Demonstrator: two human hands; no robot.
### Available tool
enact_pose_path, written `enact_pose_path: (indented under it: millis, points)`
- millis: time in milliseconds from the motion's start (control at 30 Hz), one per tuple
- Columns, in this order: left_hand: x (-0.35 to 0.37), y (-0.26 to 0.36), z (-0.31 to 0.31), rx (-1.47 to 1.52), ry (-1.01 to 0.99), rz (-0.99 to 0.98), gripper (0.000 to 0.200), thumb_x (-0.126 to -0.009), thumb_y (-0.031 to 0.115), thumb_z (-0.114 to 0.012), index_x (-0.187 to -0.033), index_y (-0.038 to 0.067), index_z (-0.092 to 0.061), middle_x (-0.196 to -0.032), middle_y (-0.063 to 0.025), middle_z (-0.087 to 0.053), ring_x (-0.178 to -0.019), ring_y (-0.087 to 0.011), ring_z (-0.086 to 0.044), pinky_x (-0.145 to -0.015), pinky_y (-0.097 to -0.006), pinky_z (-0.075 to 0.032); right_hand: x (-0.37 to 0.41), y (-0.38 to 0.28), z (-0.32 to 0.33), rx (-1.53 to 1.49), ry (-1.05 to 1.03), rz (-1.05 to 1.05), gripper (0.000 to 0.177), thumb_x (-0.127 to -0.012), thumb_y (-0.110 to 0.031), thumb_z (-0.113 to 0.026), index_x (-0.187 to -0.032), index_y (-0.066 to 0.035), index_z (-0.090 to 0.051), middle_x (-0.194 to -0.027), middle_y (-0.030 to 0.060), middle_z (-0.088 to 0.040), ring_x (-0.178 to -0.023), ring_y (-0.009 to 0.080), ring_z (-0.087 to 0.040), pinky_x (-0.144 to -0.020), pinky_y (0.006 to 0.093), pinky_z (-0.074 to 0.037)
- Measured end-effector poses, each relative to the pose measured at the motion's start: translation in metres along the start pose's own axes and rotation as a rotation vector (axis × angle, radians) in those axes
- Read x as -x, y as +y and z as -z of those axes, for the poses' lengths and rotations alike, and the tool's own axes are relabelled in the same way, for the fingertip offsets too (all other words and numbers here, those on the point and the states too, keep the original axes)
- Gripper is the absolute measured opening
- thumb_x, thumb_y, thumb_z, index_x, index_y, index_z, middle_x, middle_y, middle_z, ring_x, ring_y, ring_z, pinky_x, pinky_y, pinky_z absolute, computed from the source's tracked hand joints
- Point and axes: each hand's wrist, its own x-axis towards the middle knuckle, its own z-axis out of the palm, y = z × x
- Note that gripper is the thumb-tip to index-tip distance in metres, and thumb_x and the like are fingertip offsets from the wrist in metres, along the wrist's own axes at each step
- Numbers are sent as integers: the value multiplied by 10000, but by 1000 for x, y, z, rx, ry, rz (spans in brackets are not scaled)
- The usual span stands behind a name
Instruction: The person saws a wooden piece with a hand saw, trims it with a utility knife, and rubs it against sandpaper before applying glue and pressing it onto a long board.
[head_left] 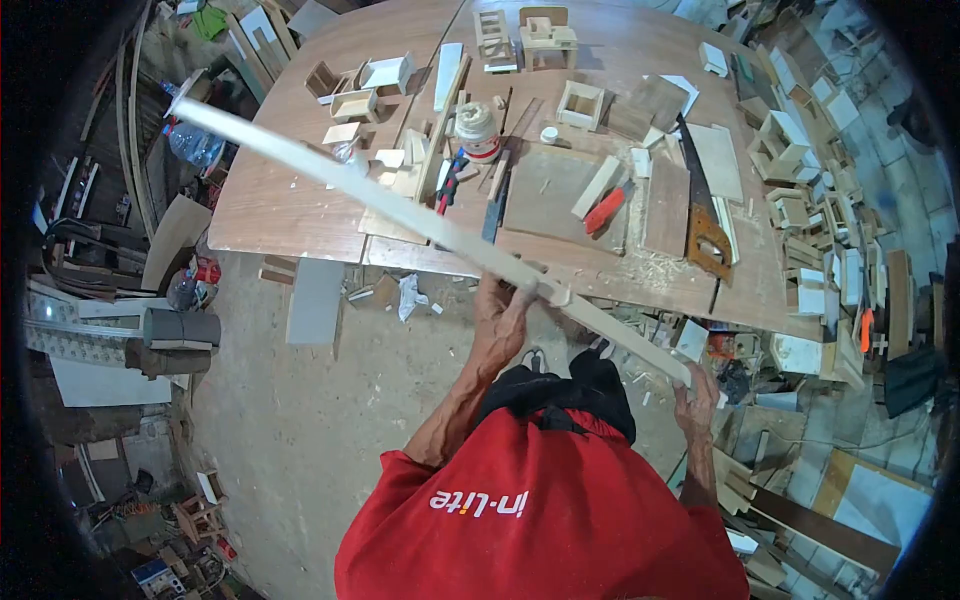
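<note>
A long, pale wooden strip (380,203) slants in front of me, from the upper left over the table down to the lower right. My left hand (502,312) is closed around it near the table's front edge. At its lower right end, my right hand (698,393) grips the strip, with the fingers wrapped about the tip. A small raised bump or joint shows on the strip just right of my left hand; I cannot make out what it is. The far end reaches past the table's left edge.
On the wooden table (290,215) lie a handsaw (708,243), a red-handled tool (606,209), a white jar (477,133), boards and small wooden furniture pieces (548,38). Shavings lie near the saw. More wooden pieces (782,146) stand at the right; scraps litter the floor.
</note>
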Motion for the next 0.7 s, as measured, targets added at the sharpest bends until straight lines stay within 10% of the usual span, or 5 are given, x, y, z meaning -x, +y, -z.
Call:
enact_pose_path:
  millis: [133, 700]
  points:
    - [6, -21, 46, 57, 56, 232, 203, -922, 94, -560, -1110, 17, -562, -905, -62, -641, -742, -155, -631, -698, -316, -561, -18, -15, -14, 30, -54, -6, 348, -744, -163, -711, -1034, 2, -614, -977, 162, -595, -942, 360, -551, -852, 445, -429]
    - [-39, -93, 101, -12, 248, 677, 215, -904, 149, -569, -998, -43, -593, -857, -166, -674, -719, -251, -694, -597, -346, -575, -74, 4, -60, 96, -121, 37, 382, -722, -173, -759, -1052, -12, -655, -1031, 126, -570, -959, 316, -539, -875, 419, -408]
